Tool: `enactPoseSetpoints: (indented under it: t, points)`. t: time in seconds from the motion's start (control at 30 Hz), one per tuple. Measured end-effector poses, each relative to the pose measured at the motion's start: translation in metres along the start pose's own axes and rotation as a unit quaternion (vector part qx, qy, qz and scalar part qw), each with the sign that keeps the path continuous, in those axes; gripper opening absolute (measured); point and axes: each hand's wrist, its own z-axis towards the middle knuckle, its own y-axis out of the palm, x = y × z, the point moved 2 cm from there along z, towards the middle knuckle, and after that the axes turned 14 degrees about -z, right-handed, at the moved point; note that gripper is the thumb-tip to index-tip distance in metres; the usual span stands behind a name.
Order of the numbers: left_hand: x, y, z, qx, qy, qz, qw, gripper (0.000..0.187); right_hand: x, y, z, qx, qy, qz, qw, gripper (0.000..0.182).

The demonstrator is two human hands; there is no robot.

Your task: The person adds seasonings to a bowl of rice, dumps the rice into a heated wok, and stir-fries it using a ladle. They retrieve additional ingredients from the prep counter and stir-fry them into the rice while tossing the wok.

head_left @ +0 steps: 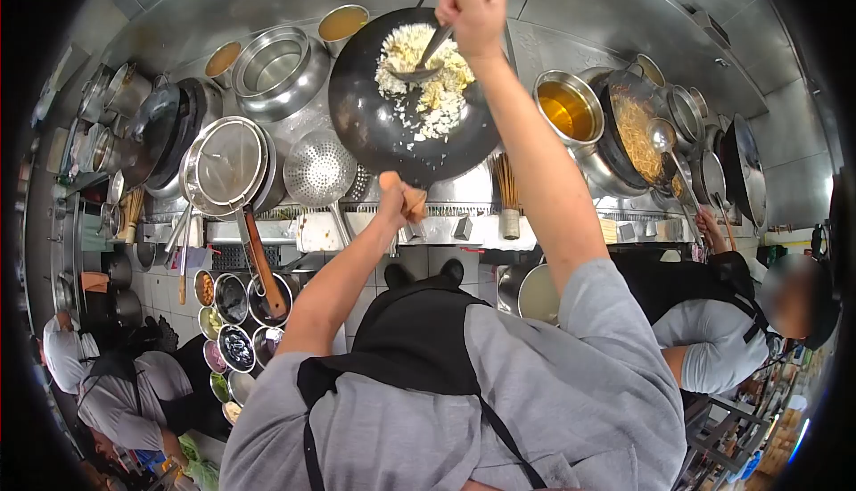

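Note:
A black wok (374, 125) with fried rice (426, 81) in it stands tilted over the steel range. My left hand (397, 201) grips the wok's wooden handle at its near rim. My right hand (470, 7) is raised over the far side of the wok and holds a metal ladle (426, 58), whose bowl rests in the rice. My grey sleeves and black apron fill the lower middle of the view.
Left of the wok are a perforated strainer (318, 168), a lidded pan (227, 163) and steel pots (276, 65). At the right are a pot of oil (565, 107) and a second wok with noodles (637, 134), worked by another person (713, 330). Condiment bowls (234, 326) sit lower left beside a third person (125, 384).

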Motion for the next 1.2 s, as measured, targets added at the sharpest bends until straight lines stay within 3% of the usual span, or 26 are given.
enactPoseSetpoints:
  t: [0.07, 0.1, 0.17, 0.27, 0.43, 0.47, 0.57, 0.6, 0.67, 0.77, 0.8, 0.9, 0.93, 0.97, 1.03, 1.1, 1.13, 1.2]
  points:
    - [-0.009, -0.004, -0.019, 0.003, -0.043, -0.033, 0.999, 0.02, -0.041, -0.01, 0.008, -0.015, -0.042, 0.008, 0.999, 0.041]
    - [-0.012, -0.005, -0.031, 0.007, -0.065, -0.05, 0.997, 0.02, -0.043, -0.019, -0.001, -0.015, -0.009, 0.027, 0.999, 0.041]
    - [-0.01, 0.013, -0.04, -0.012, -0.001, -0.115, 0.993, 0.018, -0.044, -0.034, -0.021, -0.013, 0.057, 0.067, 0.996, 0.042]
    - [0.013, 0.052, -0.036, -0.046, 0.041, -0.124, 0.99, 0.013, -0.052, -0.043, -0.041, 0.108, 0.145, 0.033, 0.983, 0.044]
    - [0.034, 0.072, 0.001, -0.011, 0.053, -0.074, 0.996, 0.018, -0.139, -0.034, -0.039, 0.032, -0.015, 0.047, 0.998, 0.049]
    - [0.036, 0.07, 0.009, -0.02, 0.055, -0.064, 0.996, 0.021, -0.131, -0.039, -0.042, 0.037, -0.092, 0.119, 0.988, 0.04]
    - [0.037, 0.074, -0.02, -0.037, 0.058, -0.04, 0.997, 0.029, -0.055, -0.033, -0.086, 0.104, -0.165, 0.023, 0.981, 0.03]
    - [0.038, 0.077, -0.036, -0.047, 0.044, -0.035, 0.997, 0.029, -0.019, -0.026, -0.105, 0.119, -0.121, 0.009, 0.985, 0.024]
    - [0.039, 0.081, -0.06, -0.032, -0.022, -0.049, 0.998, 0.027, 0.059, -0.039, -0.118, 0.041, 0.022, -0.008, 0.999, 0.019]
    - [0.03, 0.06, -0.054, -0.063, 0.017, -0.053, 0.996, 0.029, 0.019, -0.05, -0.079, 0.147, 0.034, 0.112, 0.982, 0.015]
    - [0.03, 0.07, -0.078, -0.046, 0.02, -0.037, 0.998, 0.029, 0.014, -0.06, -0.07, 0.083, 0.027, 0.132, 0.987, 0.011]
    - [0.026, 0.074, -0.084, -0.05, 0.056, -0.062, 0.995, 0.03, -0.017, -0.027, -0.092, 0.081, -0.109, 0.159, 0.978, 0.007]
    - [0.028, 0.08, -0.087, -0.044, 0.053, -0.076, 0.995, 0.03, -0.003, -0.016, -0.104, 0.091, -0.126, 0.039, 0.987, 0.008]
    - [0.03, 0.086, -0.087, -0.025, 0.042, -0.064, 0.997, 0.03, 0.01, -0.013, -0.11, 0.002, -0.16, -0.063, 0.985, 0.013]
    - [0.033, 0.094, -0.087, 0.011, 0.018, -0.04, 0.999, 0.03, 0.051, -0.004, -0.108, 0.05, -0.124, -0.083, 0.988, 0.019]
    - [0.033, 0.084, -0.079, -0.015, 0.012, -0.013, 1.0, 0.027, 0.043, -0.028, -0.076, 0.062, 0.072, 0.031, 0.995, 0.02]
    - [0.028, 0.069, -0.072, -0.027, 0.01, -0.003, 1.0, 0.027, 0.012, -0.035, -0.063, 0.083, 0.057, 0.044, 0.994, 0.021]
    - [0.021, 0.059, -0.078, -0.037, 0.012, -0.009, 0.999, 0.026, -0.007, -0.048, -0.066, 0.035, 0.007, 0.121, 0.992, 0.023]
